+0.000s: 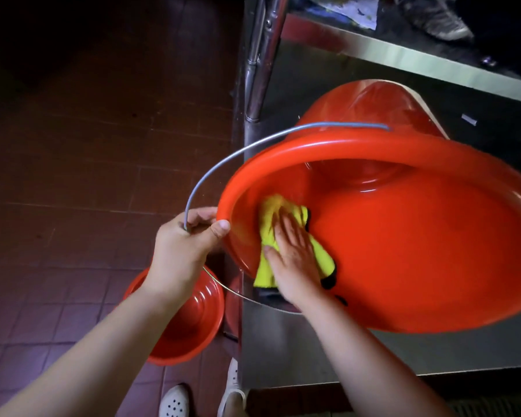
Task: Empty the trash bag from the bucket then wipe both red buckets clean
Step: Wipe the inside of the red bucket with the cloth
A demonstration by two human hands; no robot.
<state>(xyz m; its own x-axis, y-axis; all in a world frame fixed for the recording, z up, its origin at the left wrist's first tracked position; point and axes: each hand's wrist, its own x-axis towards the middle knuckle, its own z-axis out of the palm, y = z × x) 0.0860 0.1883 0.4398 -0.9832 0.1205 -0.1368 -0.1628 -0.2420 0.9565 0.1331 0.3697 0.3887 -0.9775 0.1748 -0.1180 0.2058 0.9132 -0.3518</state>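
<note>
A large red bucket (403, 236) lies tilted on its side over the steel counter (313, 350), its mouth facing me. My left hand (184, 245) grips its rim at the left edge, where the grey wire handle (223, 164) ends. My right hand (295, 260) presses flat on a yellow cloth (271, 224) with black trim against the inner wall near the rim. A second red bucket (190, 323) stands on the floor below my left forearm, partly hidden by it. No trash bag is in view.
Dark red tiled floor (73, 176) fills the left. A chrome post (259, 55) rises at the counter's corner, with a steel shelf (403, 52) behind. My white shoes (175, 401) show at the bottom; another person's shoe (439, 22) is at top right.
</note>
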